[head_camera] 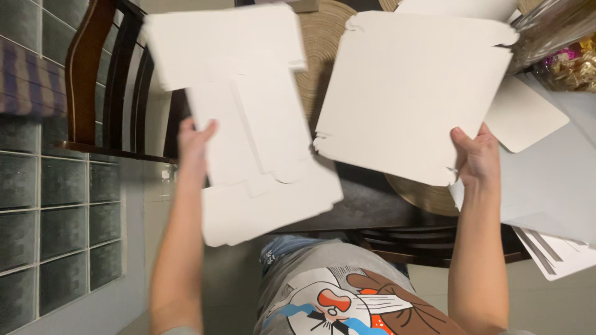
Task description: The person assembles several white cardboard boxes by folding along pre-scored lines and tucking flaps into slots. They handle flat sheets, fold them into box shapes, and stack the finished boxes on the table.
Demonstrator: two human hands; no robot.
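Head view, looking down. Left hand (195, 141) is clamped on the left edge of a flat white die-cut cardboard blank (248, 118), thumb on top and fingers hidden behind it; the blank is held up in the air, tilted, its tabs and fold lines visible (T-like outline, slightly blurred). Right hand (477, 156) grips the lower right corner of a second white cardboard sheet (410, 93), squarish with notched corners, also held up and tilted. The two sheets are near each other but apart, a gap between them over the middle of the scene.

Below the sheets: a dark table (366, 198) carrying round woven placemats (323, 37), one behind the gap, another peeking out under the right sheet. At the right, a stack of more white cardboard pieces (546, 180) lies on the table, just beside the right hand, one with a rounded corner. Far right top, a clear container with wrapped sweets (571, 65) (gold and pink wrappers). Left side: dark wooden chair (102, 80) against a glass-block wall (56, 217). Bottom centre, the person's grey printed shirt (335, 298).
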